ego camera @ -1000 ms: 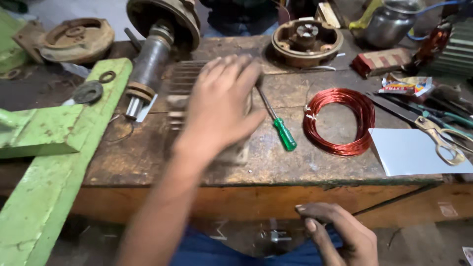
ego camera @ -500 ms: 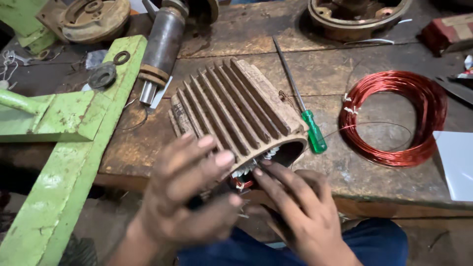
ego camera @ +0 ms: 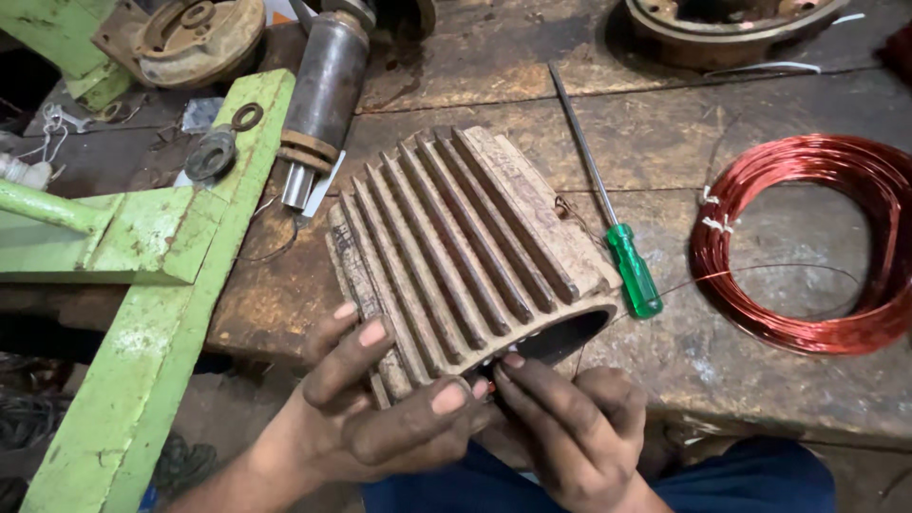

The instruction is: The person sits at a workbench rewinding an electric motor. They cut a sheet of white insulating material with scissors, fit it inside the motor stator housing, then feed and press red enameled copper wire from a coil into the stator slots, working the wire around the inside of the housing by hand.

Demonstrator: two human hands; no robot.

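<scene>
Both hands, left hand (ego camera: pixel 380 418) and right hand (ego camera: pixel 570 427), clasp the finned motor housing (ego camera: pixel 465 256) at its near rim; it looks heavy and rigid.

Counts, quick: 2 hands, left hand (ego camera: pixel 380 418) & right hand (ego camera: pixel 570 427), both on 1 ribbed motor casing (ego camera: pixel 465 247). 1 screwdriver (ego camera: pixel 608 218) w/ green handle. 1 coil of red wire (ego camera: pixel 807 247). 1 steel shaft (ego camera: pixel 323 95), cylindrical. 2 round metal housings at top: rusty one (ego camera: pixel 195 38) top-left, another (ego camera: pixel 731 28) top-right, partly cut off. 2 washers on the green frame (ego camera: pixel 152 313): big one (ego camera: pixel 211 155), small ring (ego camera: pixel 248 116). 1 wooden bench (ego camera: pixel 665 142).
</scene>
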